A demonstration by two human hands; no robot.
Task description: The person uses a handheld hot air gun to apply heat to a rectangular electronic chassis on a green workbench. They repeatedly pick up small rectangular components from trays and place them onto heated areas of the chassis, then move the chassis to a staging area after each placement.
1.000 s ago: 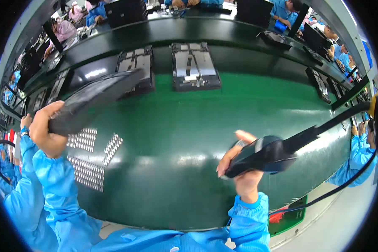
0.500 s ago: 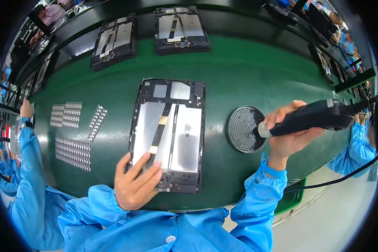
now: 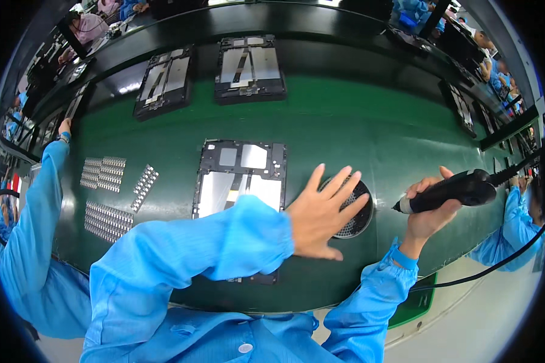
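My left hand (image 3: 321,216) is open, fingers spread, reaching across to a round dish (image 3: 358,224) with a perforated grey surface and partly covering it. Whether the fingers touch the dish I cannot tell. To the right, my right hand (image 3: 429,222) is wrapped round a black corded electric screwdriver (image 3: 457,190), its tip pointing left above the green mat. An opened tablet (image 3: 242,158), with a black frame and silver plates inside, lies in front of me. My left sleeve hides much of its lower half.
Sheets of small components (image 3: 108,222) lie at the left, beside a narrow strip (image 3: 144,189). Two more opened tablets (image 3: 251,69) rest at the back. A co-worker's arm (image 3: 33,209) reaches in at far left. The screwdriver's cable (image 3: 508,265) runs along the right.
My left hand has left the tablet and swung right to the round dish. My right hand has drawn the screwdriver's tip away from the dish. The co-worker's arm has reached farther back.
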